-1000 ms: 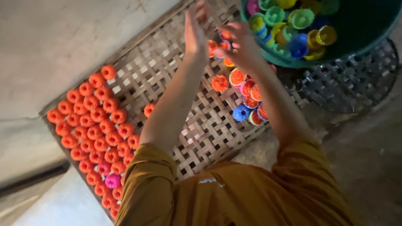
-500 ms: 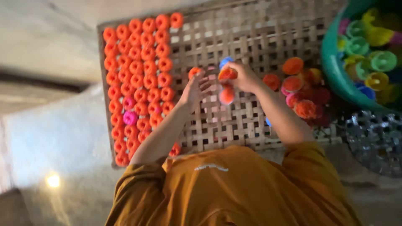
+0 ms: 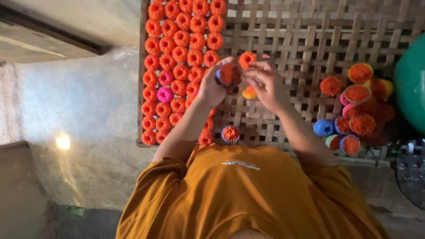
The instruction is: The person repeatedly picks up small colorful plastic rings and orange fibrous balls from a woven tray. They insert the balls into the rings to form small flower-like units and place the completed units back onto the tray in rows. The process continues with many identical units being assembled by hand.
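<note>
My left hand (image 3: 211, 88) grips a small blue cup (image 3: 227, 74) packed with orange paste, over a woven bamboo tray (image 3: 310, 40). My right hand (image 3: 268, 86) pinches an orange moulded piece (image 3: 247, 59) just above that cup, and a yellow-orange piece (image 3: 249, 93) shows under its fingers. Rows of orange moulded pieces (image 3: 181, 53) fill the tray's left part, right beside my left hand. A pink piece (image 3: 164, 94) sits among them.
Several filled cups in blue, pink and yellow (image 3: 354, 115) are heaped at the tray's right. One filled blue cup (image 3: 230, 133) stands near the tray's front edge. A green basin (image 3: 411, 84) is at the far right, with a metal mesh object (image 3: 411, 172) below it.
The view has swung so the rows of orange pieces now lie at upper left. My hands have come down from raised to the tray's middle, close together around the blue cup.
</note>
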